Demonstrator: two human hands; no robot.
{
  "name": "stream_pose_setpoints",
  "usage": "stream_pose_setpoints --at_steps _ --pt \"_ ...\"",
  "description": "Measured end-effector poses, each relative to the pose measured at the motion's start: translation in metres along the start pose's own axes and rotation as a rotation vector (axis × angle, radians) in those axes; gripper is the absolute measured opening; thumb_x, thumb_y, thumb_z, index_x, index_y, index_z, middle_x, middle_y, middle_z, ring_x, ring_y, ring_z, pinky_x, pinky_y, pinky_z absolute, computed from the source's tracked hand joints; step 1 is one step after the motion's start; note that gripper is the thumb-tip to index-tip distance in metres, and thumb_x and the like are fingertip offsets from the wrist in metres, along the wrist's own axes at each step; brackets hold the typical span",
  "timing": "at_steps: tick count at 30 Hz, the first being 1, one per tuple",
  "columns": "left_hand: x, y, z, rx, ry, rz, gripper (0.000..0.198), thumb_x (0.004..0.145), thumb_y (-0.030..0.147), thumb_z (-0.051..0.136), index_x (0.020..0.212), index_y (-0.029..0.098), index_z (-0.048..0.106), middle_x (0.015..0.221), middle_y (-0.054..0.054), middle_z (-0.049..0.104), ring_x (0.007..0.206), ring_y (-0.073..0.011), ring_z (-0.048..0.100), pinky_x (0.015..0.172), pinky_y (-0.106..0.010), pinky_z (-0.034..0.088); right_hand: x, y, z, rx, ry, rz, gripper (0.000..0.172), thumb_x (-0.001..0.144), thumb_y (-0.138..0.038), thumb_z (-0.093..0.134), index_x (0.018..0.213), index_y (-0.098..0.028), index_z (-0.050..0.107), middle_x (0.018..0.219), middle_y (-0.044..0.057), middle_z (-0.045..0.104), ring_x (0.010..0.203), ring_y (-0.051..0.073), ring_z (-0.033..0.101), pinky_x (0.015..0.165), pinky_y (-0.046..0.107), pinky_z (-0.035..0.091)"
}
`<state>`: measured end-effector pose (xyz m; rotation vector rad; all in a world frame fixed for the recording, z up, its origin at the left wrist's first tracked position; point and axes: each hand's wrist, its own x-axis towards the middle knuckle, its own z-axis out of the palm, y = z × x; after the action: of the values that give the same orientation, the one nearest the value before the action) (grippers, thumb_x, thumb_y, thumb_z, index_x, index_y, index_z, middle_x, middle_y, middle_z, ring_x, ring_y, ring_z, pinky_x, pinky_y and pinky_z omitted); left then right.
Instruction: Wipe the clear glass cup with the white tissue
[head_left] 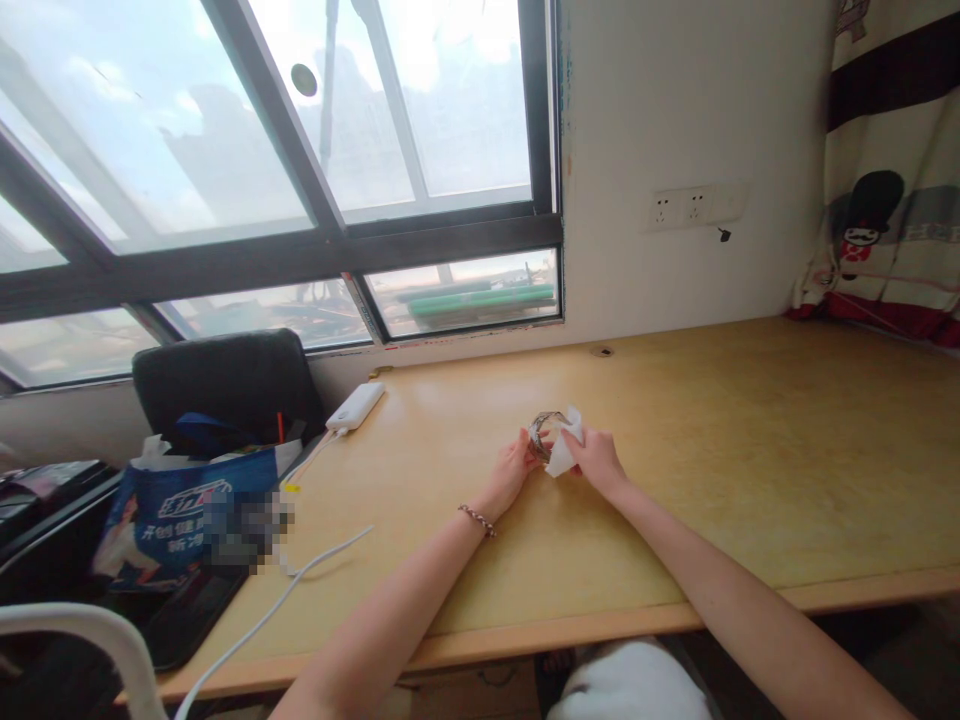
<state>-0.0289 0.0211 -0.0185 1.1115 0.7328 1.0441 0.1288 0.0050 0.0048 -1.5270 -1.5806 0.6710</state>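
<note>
Above the middle of the wooden table [450, 560], my left hand [512, 468] is closed on the left side of a small round, ring-like thing [541, 424]. Its rim looks dark and shiny, and its exact kind is too small to make out. My right hand [598, 457] pinches a white tissue [561, 456] against the right side of the ring. The tissue covers part of that side, and one corner sticks up above my fingers. A braided bracelet [478, 520] is around my left wrist.
On the table's left part lie a white power bank [356, 406] with a cable and a loose white cable [300, 577]. A blue bag [180, 510] and a black chair [229, 385] stand to the left. A window and wall sockets [679, 207] are behind the table.
</note>
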Motion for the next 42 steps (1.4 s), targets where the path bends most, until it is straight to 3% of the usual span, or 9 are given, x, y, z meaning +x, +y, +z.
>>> stream_pose_setpoints --at_steps 4,7,13,18,21,27,29,35,42 --pt "0.000 0.000 0.001 0.070 0.025 0.007 0.061 0.075 0.061 0.039 0.095 0.009 0.063 0.087 -0.012 0.065 0.085 -0.0226 0.058 0.080 -0.035 0.043 0.001 -0.003 0.003 0.129 -0.177 0.195 0.020 0.070 -0.030 0.057 0.077 -0.012 0.063 0.053 0.002 0.063 0.036 0.011 0.052 0.035 0.018 0.037" --pt "-0.002 0.001 0.005 0.121 0.011 0.035 0.060 0.076 0.061 0.036 0.087 0.009 0.064 0.086 -0.011 0.065 0.084 -0.0221 0.057 0.078 -0.033 0.043 0.000 -0.003 0.005 0.155 -0.172 0.206 0.029 0.077 -0.036 0.048 0.066 -0.013 0.062 0.037 0.001 0.053 0.029 0.011 0.047 0.030 0.018 0.034" --pt "-0.009 0.009 0.012 0.160 -0.104 0.070 0.050 0.075 0.052 0.048 0.101 0.011 0.059 0.093 -0.009 0.063 0.085 -0.0201 0.056 0.078 -0.031 0.040 -0.003 0.000 0.009 0.307 -0.149 0.247 0.056 0.079 -0.057 0.031 0.047 -0.016 0.051 0.033 0.002 0.048 0.023 0.010 0.040 0.024 0.020 0.027" --pt "-0.009 0.009 0.011 0.123 -0.123 0.030 0.052 0.070 0.052 0.056 0.101 0.011 0.057 0.089 -0.009 0.063 0.075 -0.0169 0.057 0.071 -0.027 0.041 -0.005 -0.001 0.011 0.440 -0.260 0.323 0.056 0.079 -0.059 0.030 0.056 -0.014 0.054 0.035 0.001 0.050 0.023 0.008 0.037 0.023 0.018 0.025" --pt "-0.007 0.006 0.009 0.123 -0.108 0.010 0.053 0.073 0.056 0.050 0.100 0.010 0.058 0.089 -0.010 0.063 0.077 -0.0179 0.057 0.072 -0.029 0.042 -0.004 0.002 0.011 0.345 -0.268 0.265 0.045 0.079 -0.051 0.037 0.064 -0.013 0.056 0.039 0.000 0.052 0.026 0.009 0.042 0.027 0.018 0.029" --pt "-0.002 0.005 0.005 0.064 -0.029 -0.002 0.065 0.073 0.066 0.036 0.090 0.009 0.062 0.091 -0.012 0.064 0.085 -0.0227 0.059 0.076 -0.033 0.044 -0.003 0.001 0.002 -0.107 -0.003 -0.116 0.020 0.078 -0.024 0.042 0.072 -0.013 0.058 0.055 0.007 0.061 0.048 0.015 0.058 0.044 0.020 0.039" --pt "-0.001 0.004 0.003 0.041 0.003 -0.017 0.067 0.072 0.068 0.034 0.085 0.008 0.063 0.087 -0.013 0.065 0.082 -0.0231 0.059 0.075 -0.033 0.044 -0.004 -0.002 -0.002 -0.126 -0.004 -0.172 0.019 0.077 -0.022 0.042 0.071 -0.014 0.058 0.055 0.006 0.061 0.051 0.015 0.058 0.047 0.020 0.040" --pt "-0.002 0.000 0.002 0.060 -0.017 0.008 0.062 0.075 0.062 0.037 0.083 0.007 0.063 0.081 -0.012 0.066 0.075 -0.0229 0.060 0.073 -0.035 0.045 -0.002 -0.005 0.001 0.109 -0.263 0.119 0.018 0.075 -0.030 0.047 0.067 -0.015 0.055 0.043 0.001 0.055 0.034 0.013 0.052 0.034 0.019 0.036" --pt "-0.005 0.005 0.011 0.265 -0.141 0.111 0.055 0.074 0.059 0.043 0.092 0.012 0.063 0.092 -0.009 0.064 0.088 -0.0214 0.057 0.085 -0.033 0.039 -0.001 -0.002 0.003 0.221 -0.103 0.200 0.047 0.082 -0.047 0.031 0.052 -0.016 0.052 0.032 0.000 0.045 0.025 0.010 0.041 0.027 0.019 0.029"
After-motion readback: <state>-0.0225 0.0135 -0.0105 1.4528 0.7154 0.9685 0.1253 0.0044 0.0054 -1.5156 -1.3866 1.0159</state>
